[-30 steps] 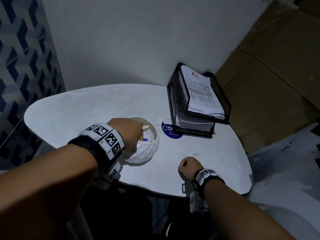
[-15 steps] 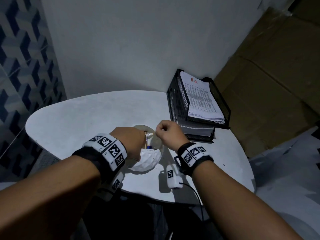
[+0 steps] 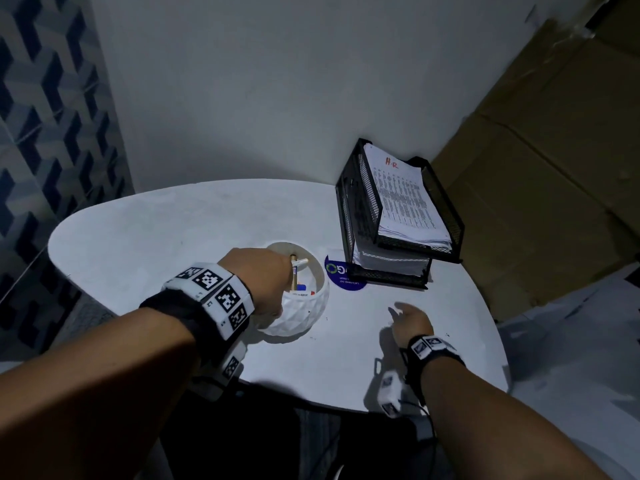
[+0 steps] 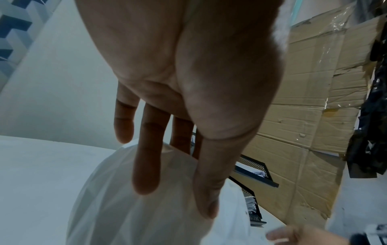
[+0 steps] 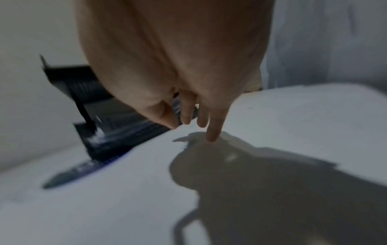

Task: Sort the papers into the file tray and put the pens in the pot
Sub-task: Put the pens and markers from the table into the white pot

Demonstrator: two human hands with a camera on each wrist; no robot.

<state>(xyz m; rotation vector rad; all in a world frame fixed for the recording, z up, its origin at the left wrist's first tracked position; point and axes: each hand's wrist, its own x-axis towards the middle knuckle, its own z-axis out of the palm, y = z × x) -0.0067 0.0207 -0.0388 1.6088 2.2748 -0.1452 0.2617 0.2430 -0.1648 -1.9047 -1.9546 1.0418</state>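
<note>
A white faceted pot (image 3: 299, 308) stands on the white table (image 3: 173, 237) with several pens (image 3: 298, 275) inside. My left hand (image 3: 265, 282) rests on its left side. In the left wrist view the left hand (image 4: 176, 199) lies with straight fingers (image 4: 146, 165) and thumb against the pot (image 4: 125, 207). My right hand (image 3: 407, 317) hovers low over the table right of the pot, fingers loose, holding nothing; the right hand (image 5: 188, 126) is blurred in its wrist view. A black mesh file tray (image 3: 356, 209) at the back right holds papers (image 3: 405, 199) on both tiers.
A round blue sticker (image 3: 341, 277) lies partly under the tray's front. Flattened cardboard (image 3: 540, 174) leans at the right beyond the table. A white wall stands close behind and patterned tiles (image 3: 41, 133) run along the left. The table's front edge is near my wrists.
My right hand rose from the table's front to the pot, left a white pen in it, then drew back right and down with fingers loose. The left hand stayed on the pot.
</note>
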